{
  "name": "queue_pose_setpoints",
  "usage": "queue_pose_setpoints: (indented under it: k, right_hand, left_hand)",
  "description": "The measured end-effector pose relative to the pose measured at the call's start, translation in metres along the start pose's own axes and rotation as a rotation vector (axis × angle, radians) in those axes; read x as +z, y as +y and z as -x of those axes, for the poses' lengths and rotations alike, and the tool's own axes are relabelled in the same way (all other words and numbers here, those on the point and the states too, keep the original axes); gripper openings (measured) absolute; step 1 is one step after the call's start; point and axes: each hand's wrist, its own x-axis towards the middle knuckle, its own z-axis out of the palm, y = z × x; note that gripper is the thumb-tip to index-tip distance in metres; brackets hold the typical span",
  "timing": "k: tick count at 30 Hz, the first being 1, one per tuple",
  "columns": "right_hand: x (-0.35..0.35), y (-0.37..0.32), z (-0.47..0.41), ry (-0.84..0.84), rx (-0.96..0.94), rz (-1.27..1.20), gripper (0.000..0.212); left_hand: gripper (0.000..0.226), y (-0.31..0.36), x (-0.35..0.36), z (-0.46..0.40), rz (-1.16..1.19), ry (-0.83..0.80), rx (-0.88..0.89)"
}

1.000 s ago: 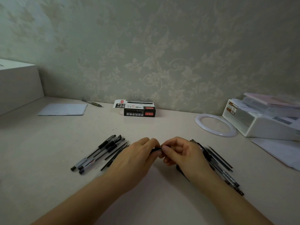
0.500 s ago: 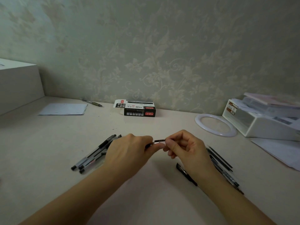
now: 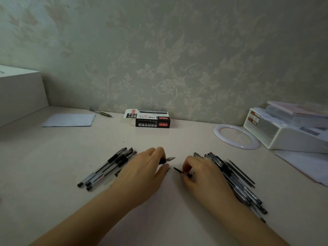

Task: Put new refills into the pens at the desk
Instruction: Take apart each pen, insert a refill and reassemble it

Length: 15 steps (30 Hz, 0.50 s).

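Black plastic: it marks nearly everything you work with here, on a pale desk (image 3: 53, 174).
Step in hand: you seem to be between taking a pen apart and reloading it; that is my reading, not something shown.
Left hand (image 3: 142, 174): your fingers curl round a pen (image 3: 166, 159), pinched near its front end, so the metal tip pokes out past thumb and forefinger toward the right.
Right hand (image 3: 204, 173): your fingertips pinch a thin dark piece (image 3: 179, 170) low over the desk; I cannot tell whether it is a refill, a cap or a tip section.
Gap: the pen's tip and the thin dark piece sit near each other but apart, the piece lower and nearer to you.
Finished or waiting pile: a left bundle of pens (image 3: 106, 167) lies just beside your left hand, partly under its wrist.
Supply: a right heap of pens and refills (image 3: 236, 178) lies beside and behind your right hand, touching its far edge.
Refill box (image 3: 150, 119): it stands well apart, by the wall.
Next move: it likely calls for lining a slim refill up with the barrel's opening, so keep the left grip steady and guide with the right fingertips.
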Motion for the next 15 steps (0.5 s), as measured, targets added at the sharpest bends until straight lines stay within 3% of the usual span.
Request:
queue_pose_setpoints:
  k: [3, 6, 10, 15]
  right_hand:
    - [0.0, 0.006, -0.001, 0.017, 0.04, 0.071, 0.008]
    - [0.002, 0.01, -0.002, 0.058, 0.054, 0.107, 0.015]
    - [0.006, 0.0, -0.002, 0.198, 0.043, -0.22, 0.014]
    - [0.007, -0.012, -0.002, 0.099, 0.101, -0.546, 0.019]
  left_hand:
    - [0.023, 0.0, 0.003, 0.002, -0.058, -0.126, 0.019]
    - [0.018, -0.003, 0.002, 0.001, -0.087, -0.151, -0.007]
    - [0.014, -0.009, -0.002, -0.001, -0.135, -0.11, -0.05]
    - [0.018, -0.003, 0.001, 0.0, -0.108, -0.064, 0.05]
